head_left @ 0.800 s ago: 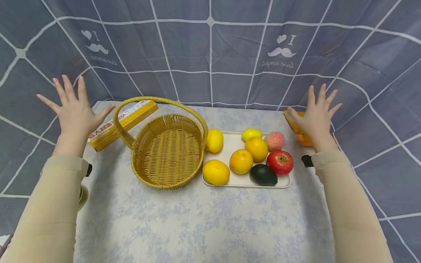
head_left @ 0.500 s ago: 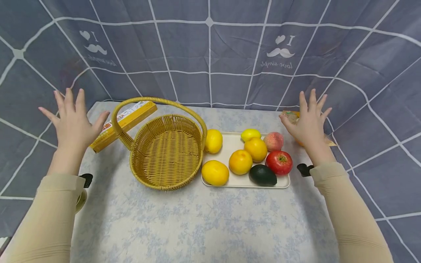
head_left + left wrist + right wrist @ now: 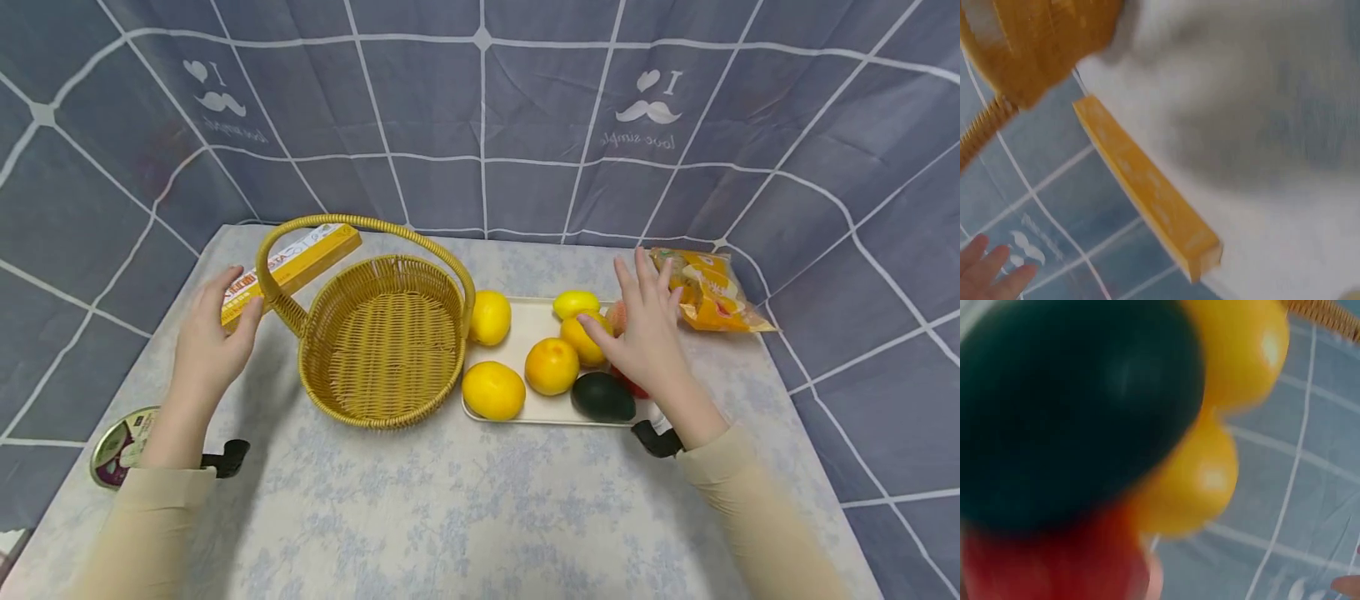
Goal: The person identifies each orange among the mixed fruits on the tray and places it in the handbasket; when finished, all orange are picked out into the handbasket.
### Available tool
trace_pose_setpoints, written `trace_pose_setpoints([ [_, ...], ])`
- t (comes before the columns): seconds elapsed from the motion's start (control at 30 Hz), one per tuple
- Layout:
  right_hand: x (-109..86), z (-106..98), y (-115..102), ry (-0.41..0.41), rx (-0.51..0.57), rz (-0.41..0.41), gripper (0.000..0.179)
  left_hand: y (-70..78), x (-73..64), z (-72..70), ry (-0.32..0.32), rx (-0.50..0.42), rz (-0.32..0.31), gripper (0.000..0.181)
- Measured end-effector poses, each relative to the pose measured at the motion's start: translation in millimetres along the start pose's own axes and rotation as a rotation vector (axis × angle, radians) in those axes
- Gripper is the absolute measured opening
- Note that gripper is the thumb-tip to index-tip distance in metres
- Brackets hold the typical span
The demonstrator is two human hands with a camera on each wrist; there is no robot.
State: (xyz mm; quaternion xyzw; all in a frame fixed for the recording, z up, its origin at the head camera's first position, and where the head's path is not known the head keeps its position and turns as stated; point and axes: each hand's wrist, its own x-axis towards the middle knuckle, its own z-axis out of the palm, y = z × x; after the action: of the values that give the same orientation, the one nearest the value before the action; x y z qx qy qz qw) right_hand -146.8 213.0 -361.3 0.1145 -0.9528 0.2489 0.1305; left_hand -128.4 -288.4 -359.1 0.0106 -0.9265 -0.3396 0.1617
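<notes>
My left hand (image 3: 210,342) hovers at the near end of a long yellow pasta box (image 3: 318,258), its fingers loosely spread and overlapping the box in the head view. In the left wrist view the fingertips (image 3: 1013,281) appear apart from the box (image 3: 1147,184). My right hand (image 3: 648,337) reaches over the cream tray (image 3: 528,317), fingers spread, partly hiding a pink peach (image 3: 616,317) and a red fruit (image 3: 628,383). Close by are a dark green avocado (image 3: 603,397), two oranges (image 3: 552,367) and a small lemon (image 3: 575,302). Neither hand holds anything.
A wicker basket (image 3: 390,358) with a tall arched handle stands left of the tray, nothing inside. Two larger yellow fruits (image 3: 493,390) sit at the tray's left end. An orange food bag (image 3: 708,292) lies back right, a round tin (image 3: 112,458) front left. Grey curtains surround the table.
Both hands have come down from their raised, wide-spread pose. The right hand has moved left over the tray; the left has drawn back and down beside the pasta box. The tin and bag show more.
</notes>
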Motion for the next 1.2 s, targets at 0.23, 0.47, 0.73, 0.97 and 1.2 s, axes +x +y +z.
trace_pose_setpoints([
  [0.23,-18.1,23.1,-30.4,-0.077,0.102,-0.047,0.085,5.8,-5.5,19.7,-0.134,-0.187,-0.066,0.062],
  [0.47,-35.1,42.9,-56.0,-0.183,0.185,-0.081,0.082,6.0,-7.6,34.0,-0.202,-0.246,-0.127,0.062],
  [0.73,-50.7,62.4,-77.6,-0.298,0.284,-0.053,0.077,-3.8,-13.6,46.0,-0.208,-0.226,-0.162,0.054],
  [0.97,-55.8,74.8,-87.7,-0.305,0.310,-0.068,0.071,-13.9,-14.3,51.4,-0.229,-0.264,-0.202,0.054],
  [1.2,-56.9,84.7,-88.8,-0.323,0.278,-0.039,0.069,-17.5,-12.1,54.9,-0.261,-0.285,-0.214,0.055],
])
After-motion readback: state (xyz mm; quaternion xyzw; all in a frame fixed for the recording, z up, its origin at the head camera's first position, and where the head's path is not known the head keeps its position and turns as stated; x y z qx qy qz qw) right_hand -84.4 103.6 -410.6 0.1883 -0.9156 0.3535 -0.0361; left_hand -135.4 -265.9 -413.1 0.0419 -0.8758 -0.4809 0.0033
